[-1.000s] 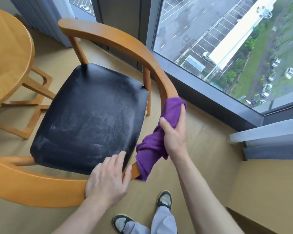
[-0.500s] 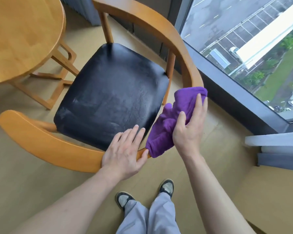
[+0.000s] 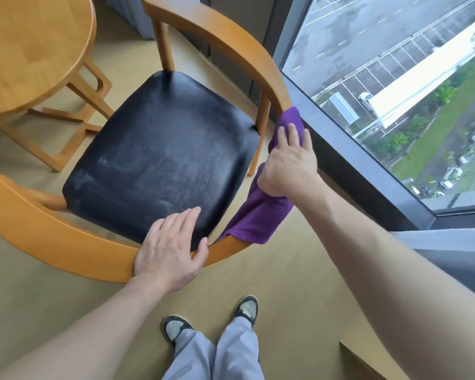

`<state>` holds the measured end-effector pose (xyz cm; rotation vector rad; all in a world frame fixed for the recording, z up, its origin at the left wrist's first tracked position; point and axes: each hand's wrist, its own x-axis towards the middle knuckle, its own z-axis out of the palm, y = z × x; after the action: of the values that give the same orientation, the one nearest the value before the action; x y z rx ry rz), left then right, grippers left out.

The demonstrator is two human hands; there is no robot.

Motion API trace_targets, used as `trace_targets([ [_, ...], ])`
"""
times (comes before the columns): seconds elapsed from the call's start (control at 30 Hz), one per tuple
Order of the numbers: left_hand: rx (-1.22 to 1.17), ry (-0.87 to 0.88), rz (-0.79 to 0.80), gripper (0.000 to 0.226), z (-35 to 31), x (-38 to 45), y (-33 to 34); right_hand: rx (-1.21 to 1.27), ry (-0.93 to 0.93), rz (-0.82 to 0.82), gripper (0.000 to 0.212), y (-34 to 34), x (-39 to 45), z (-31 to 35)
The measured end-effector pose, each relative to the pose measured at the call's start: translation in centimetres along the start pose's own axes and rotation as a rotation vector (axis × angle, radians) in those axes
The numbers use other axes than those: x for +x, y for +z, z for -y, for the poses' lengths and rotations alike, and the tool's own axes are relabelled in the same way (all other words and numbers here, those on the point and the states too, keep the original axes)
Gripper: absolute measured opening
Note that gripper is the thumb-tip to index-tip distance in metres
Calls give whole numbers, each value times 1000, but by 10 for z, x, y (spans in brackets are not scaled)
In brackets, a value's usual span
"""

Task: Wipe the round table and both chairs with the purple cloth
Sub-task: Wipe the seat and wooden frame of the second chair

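Note:
A wooden chair with a curved back rail and a black padded seat stands below me. My right hand presses the purple cloth flat against the right part of the curved rail, with the cloth hanging down below the hand. My left hand rests on the near part of the rail, fingers over its top edge. The round wooden table is at the upper left, beside the chair. Only one chair is in view.
A large window with a dark frame runs along the right, close to the chair's rail. Table legs stand left of the seat. My shoes are on the light floor. A low wooden ledge sits at the bottom right.
My right hand has slid the cloth farther up along the rail, away from me. The left hand has kept its place on the rail. The view has shifted.

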<state>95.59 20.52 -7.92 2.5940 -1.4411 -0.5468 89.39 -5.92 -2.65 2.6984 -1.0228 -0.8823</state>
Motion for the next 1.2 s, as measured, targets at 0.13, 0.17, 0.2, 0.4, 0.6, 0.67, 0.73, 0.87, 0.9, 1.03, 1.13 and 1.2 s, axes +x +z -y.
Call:
trace_targets([
  [0.13,-24,-6,-25,65,-1,0,-1,-60,-172,108,54,5,-45,31],
  [0.17,-31,-15,-35,63,-1,-1,-1,-38,-230,86,50,7,-56,35],
  [0.2,-37,-29,-43,62,-1,-1,-1,5,-288,51,46,7,-65,38],
  [0.4,-50,-71,-43,60,-3,-1,-4,76,-525,-24,78,18,-80,2],
  [0.6,-27,-70,-40,58,-4,1,-3,208,-263,-104,67,0,-17,-51],
  [0.67,-27,-66,-33,57,-4,1,-3,314,-176,-180,49,10,-19,-40],
  [0.73,-31,-60,-20,58,-3,1,-4,352,-122,-287,43,26,-41,-16],
  [0.87,-43,-36,-6,58,-3,1,-4,384,-135,-488,34,65,-101,53],
  [0.9,-46,-32,-6,58,-2,1,-4,377,-163,-523,33,73,-109,68],
  [1.03,-79,-14,-3,59,0,3,-3,282,-264,-620,36,84,-106,69],
  [1.13,-112,5,15,63,-3,5,-2,239,-242,-638,40,79,-91,41],
  [1.2,-144,45,44,63,0,5,-3,271,-130,-649,35,76,-88,40],
])
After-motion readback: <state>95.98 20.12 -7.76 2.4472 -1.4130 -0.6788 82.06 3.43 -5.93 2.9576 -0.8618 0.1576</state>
